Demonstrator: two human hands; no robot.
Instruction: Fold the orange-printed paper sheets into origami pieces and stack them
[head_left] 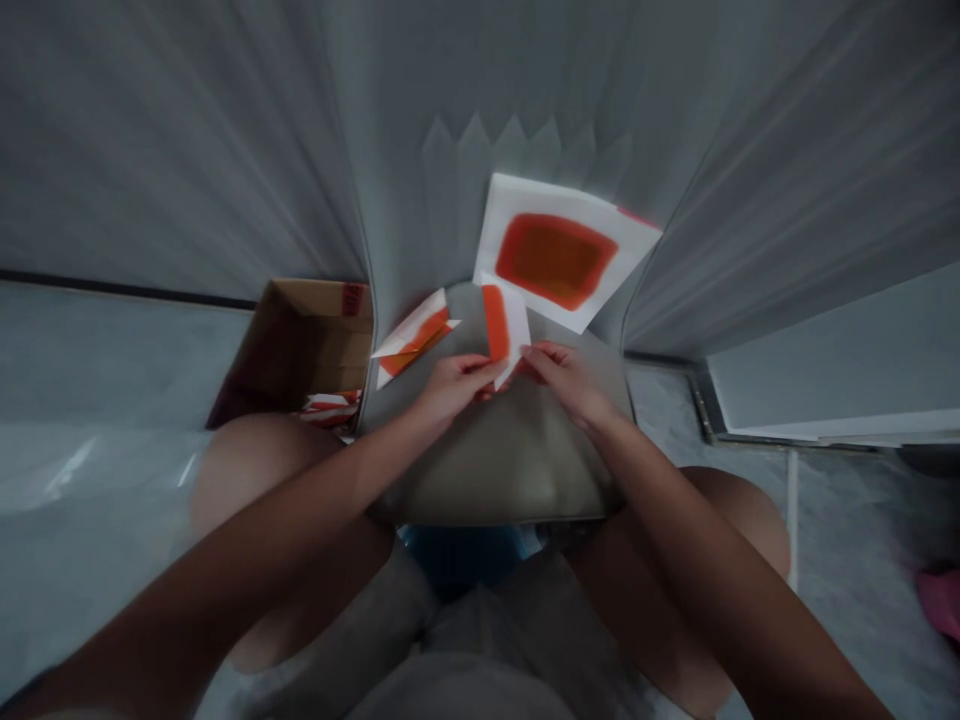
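Observation:
Both hands pinch a small folded paper [514, 318], white with an orange-red strip, above a grey padded chair seat [480, 460]. My left hand [465, 383] grips its lower left edge; my right hand [561, 372] has its lower right edge between thumb and fingers. Just behind it lies a larger white sheet [559, 250] with a dark orange, red-rimmed rounded patch, propped partly against the chair back. To the left of my left hand rests another folded white and orange paper [414, 338] on the seat. The fingertips under the paper are partly hidden.
An open cardboard box [292, 340] stands on the floor left of the chair, with several white and red papers [330, 405] inside. Grey curtains [187, 130] hang on both sides. A pink object [939, 600] lies at the far right, and something blue [465, 555] is under the seat.

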